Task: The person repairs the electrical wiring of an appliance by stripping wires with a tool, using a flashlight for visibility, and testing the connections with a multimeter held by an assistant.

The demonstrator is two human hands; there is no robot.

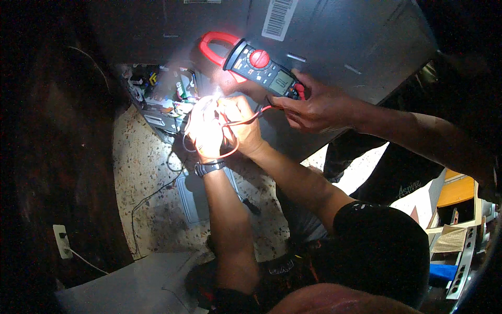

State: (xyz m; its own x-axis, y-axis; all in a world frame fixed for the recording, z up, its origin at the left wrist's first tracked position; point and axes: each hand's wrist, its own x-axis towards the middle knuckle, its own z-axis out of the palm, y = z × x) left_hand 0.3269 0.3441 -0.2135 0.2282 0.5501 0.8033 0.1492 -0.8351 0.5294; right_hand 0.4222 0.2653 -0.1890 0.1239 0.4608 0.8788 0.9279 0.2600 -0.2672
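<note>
Strong light washes out both my hands in front of the open wiring compartment (180,94) of a large grey metal appliance (334,36). My left hand (205,128), with a dark watch (209,168) at the wrist, is closed; glare hides what its fingers hold. Close beside it, my right hand (243,118) is closed in a pinch around a test lead, its tip lost in the glare. A red test lead (230,153) loops around my hands and runs to a red and black clamp meter (261,65). Another person's hand (319,104) holds that meter from the right.
Colored wires and connectors fill the compartment at the left. A black cord (151,196) crosses the speckled floor (157,214), near a grey flat panel (196,199). A wall outlet (61,242) has a cord plugged in. An open wooden drawer unit (457,193) stands at far right.
</note>
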